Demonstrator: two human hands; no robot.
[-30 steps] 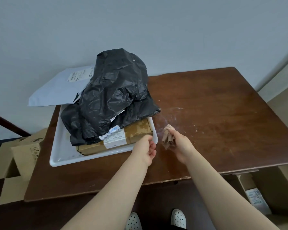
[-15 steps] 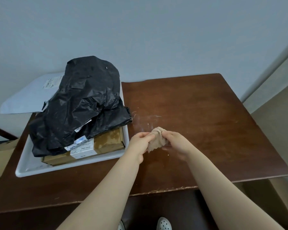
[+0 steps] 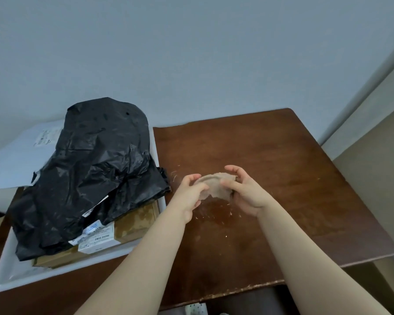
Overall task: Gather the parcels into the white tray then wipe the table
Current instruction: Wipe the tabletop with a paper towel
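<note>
White tray (image 3: 11, 272) holds black bag (image 3: 89, 167) atop cardboard box (image 3: 134, 220); left fingers (image 3: 195, 178) and right fingers (image 3: 235, 169) pinch cloth (image 3: 214, 186).

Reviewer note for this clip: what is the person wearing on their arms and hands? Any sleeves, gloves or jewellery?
No sleeves show: both arms are bare as far as the frame edge. The left hand and right hand wear no gloves. No ring, watch or bracelet is visible, though parts of the fingers are hidden from the head camera.
</note>
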